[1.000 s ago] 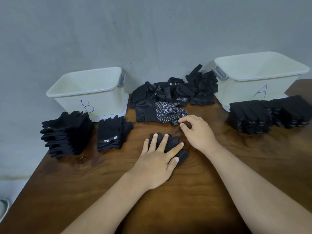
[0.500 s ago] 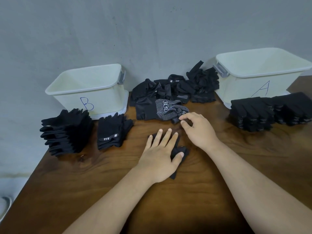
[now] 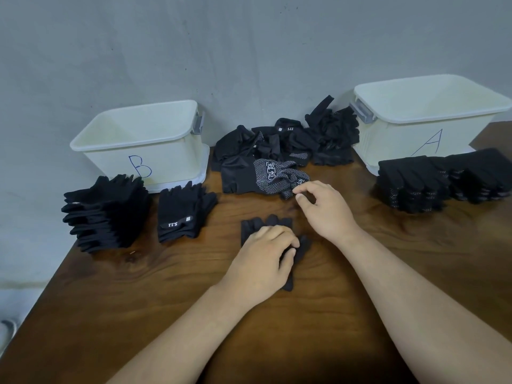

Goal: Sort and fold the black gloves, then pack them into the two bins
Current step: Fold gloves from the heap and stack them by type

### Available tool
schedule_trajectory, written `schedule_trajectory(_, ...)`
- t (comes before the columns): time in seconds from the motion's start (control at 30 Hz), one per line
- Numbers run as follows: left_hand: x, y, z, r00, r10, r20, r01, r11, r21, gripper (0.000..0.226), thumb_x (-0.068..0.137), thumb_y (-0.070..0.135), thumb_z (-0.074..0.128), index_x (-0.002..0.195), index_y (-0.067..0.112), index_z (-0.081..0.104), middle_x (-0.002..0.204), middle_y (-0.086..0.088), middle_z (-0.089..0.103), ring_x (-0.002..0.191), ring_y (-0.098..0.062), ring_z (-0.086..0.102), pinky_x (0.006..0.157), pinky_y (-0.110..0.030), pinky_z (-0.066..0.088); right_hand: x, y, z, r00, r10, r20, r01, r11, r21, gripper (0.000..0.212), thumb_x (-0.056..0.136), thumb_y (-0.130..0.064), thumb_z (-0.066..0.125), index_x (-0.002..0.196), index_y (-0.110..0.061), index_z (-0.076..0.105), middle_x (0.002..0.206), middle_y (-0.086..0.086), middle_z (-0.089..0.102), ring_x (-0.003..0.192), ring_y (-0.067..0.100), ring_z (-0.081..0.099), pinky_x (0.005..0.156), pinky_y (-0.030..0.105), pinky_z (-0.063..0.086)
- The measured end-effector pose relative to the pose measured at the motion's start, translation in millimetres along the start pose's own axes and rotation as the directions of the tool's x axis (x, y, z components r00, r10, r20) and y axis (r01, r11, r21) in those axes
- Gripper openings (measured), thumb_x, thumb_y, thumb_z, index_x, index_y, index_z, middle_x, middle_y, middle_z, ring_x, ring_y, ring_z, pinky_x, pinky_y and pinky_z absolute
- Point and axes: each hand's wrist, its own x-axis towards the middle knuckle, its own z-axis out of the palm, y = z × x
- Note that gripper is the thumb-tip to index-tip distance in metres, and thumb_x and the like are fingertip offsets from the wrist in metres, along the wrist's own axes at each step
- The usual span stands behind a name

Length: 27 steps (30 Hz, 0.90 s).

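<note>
A plain black glove lies on the wooden table in the middle; my left hand lies over it with its fingers curled into the fabric, gripping it. Just beyond lies a black glove with white dots and a white logo. My right hand reaches to that dotted glove, thumb and forefinger pinching a fingertip of it. An unsorted pile of black gloves sits against the wall between bin B on the left and bin A on the right.
In front of bin B stand a tall stack of plain gloves and a shorter stack with a 5.11 label. Two stacks of dotted gloves lie before bin A. The table's left edge runs diagonally at the lower left.
My left hand, flat on the plain glove a second ago, has curled its fingers into it. My right hand stayed at the dotted glove's fingertip.
</note>
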Motion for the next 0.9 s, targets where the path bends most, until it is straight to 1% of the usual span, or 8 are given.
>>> schedule_trajectory(0.1, -0.9, 0.6, 2.0, 0.999, -0.01, 0.032, 0.01, 1.0, -0.001, 0.028, 0.108, 0.026, 0.051, 0.132, 0.031, 0.065, 0.142, 0.017, 0.056, 0.136, -0.006, 0.043, 0.111, -0.022, 0.029, -0.3, -1.5, -0.7, 1.0, 0.0, 0.0, 0.0, 1.0, -0.008, 0.017, 0.103, -0.03, 0.061, 0.114, -0.034, 0.074, 0.117, -0.02, 0.067, 0.111, 0.011, 0.058, 0.098, 0.034, 0.047)
schedule_trajectory(0.3, 1.2, 6.2, 0.2, 0.99, -0.046, 0.132, 0.037, 0.997, 0.067, 0.044, 0.111, 0.027, 0.041, 0.15, 0.044, 0.05, 0.154, 0.018, 0.042, 0.145, -0.007, 0.027, 0.119, -0.032, 0.021, -2.4, -4.8, -2.9, 1.0, 0.001, 0.008, -0.001, 1.0, -0.018, 0.018, 0.105, -0.03, 0.06, 0.116, -0.032, 0.074, 0.118, -0.018, 0.068, 0.11, 0.01, 0.056, 0.096, 0.032, 0.047)
schedule_trajectory(0.47, 1.7, 8.7, -5.8, 0.987, -0.05, 0.151, 0.047, 0.999, 0.021, 0.047, 0.113, 0.028, 0.038, 0.156, 0.048, 0.043, 0.158, 0.019, 0.037, 0.149, -0.007, 0.022, 0.124, -0.033, 0.015, -2.6, -5.2, -3.1, 1.0, 0.011, 0.009, -0.011, 1.0, -0.023, 0.02, 0.105, -0.03, 0.059, 0.118, -0.032, 0.074, 0.122, -0.019, 0.068, 0.115, 0.01, 0.057, 0.1, 0.033, 0.047)
schedule_trajectory(0.57, 2.4, 8.3, -15.8, 0.993, -0.052, 0.102, 0.058, 0.997, -0.056, 0.042, 0.114, 0.036, 0.037, 0.154, 0.046, 0.047, 0.153, 0.023, 0.04, 0.146, -0.004, 0.025, 0.123, -0.031, 0.019, -2.1, -5.2, -2.3, 1.0, 0.012, 0.001, -0.012, 1.0, -0.003, 0.019, 0.105, -0.031, 0.059, 0.115, -0.033, 0.075, 0.119, -0.022, 0.067, 0.113, 0.01, 0.058, 0.101, 0.033, 0.047)
schedule_trajectory(0.67, 12.1, -8.2, -27.0, 0.999, -0.038, 0.038, 0.041, 0.996, -0.076, 0.037, 0.113, 0.038, 0.042, 0.148, 0.039, 0.056, 0.144, 0.022, 0.048, 0.139, -0.007, 0.036, 0.117, -0.03, 0.03, 0.8, -5.5, -1.5, 0.999, 0.01, -0.04, -0.009, 1.0, 0.026, 0.017, 0.104, -0.028, 0.063, 0.113, -0.032, 0.076, 0.116, -0.021, 0.067, 0.112, 0.013, 0.061, 0.099, 0.03, 0.045)
schedule_trajectory(0.8, 33.2, -53.9, -32.3, 0.977, -0.18, -0.113, 0.169, 0.98, -0.101, 0.03, 0.111, 0.035, 0.048, 0.134, 0.03, 0.067, 0.133, 0.015, 0.059, 0.129, -0.01, 0.046, 0.114, -0.037, 0.04, 12.0, -15.3, -3.2, 0.997, 0.02, -0.076, -0.017, 0.999, 0.039, 0.018, 0.104, -0.026, 0.063, 0.115, -0.03, 0.078, 0.119, -0.019, 0.069, 0.113, 0.01, 0.058, 0.09, 0.007, 0.037)
schedule_trajectory(0.83, 37.0, -63.4, -31.9, 0.968, -0.21, -0.14, 0.196, 0.975, -0.109, 0.028, 0.111, 0.034, 0.049, 0.132, 0.029, 0.067, 0.132, 0.013, 0.06, 0.129, -0.01, 0.047, 0.114, -0.038, 0.041, 15.6, -19.6, -3.7, 0.997, 0.001, -0.078, 0.001, 1.0, 0.021, 0.019, 0.104, -0.027, 0.063, 0.115, -0.03, 0.077, 0.119, -0.019, 0.069, 0.113, 0.008, 0.057, 0.088, 0.004, 0.036)
schedule_trajectory(0.9, 41.5, -76.2, -29.4, 0.95, -0.258, -0.176, 0.236, 0.962, -0.137, 0.027, 0.11, 0.032, 0.051, 0.13, 0.028, 0.068, 0.131, 0.014, 0.061, 0.128, -0.008, 0.046, 0.113, -0.037, 0.042, 23.2, -29.3, -4.5, 0.995, -0.06, -0.077, 0.058, 0.998, -0.028, 0.018, 0.104, -0.027, 0.062, 0.114, -0.031, 0.077, 0.119, -0.02, 0.069, 0.114, 0.007, 0.056, 0.089, 0.008, 0.038)
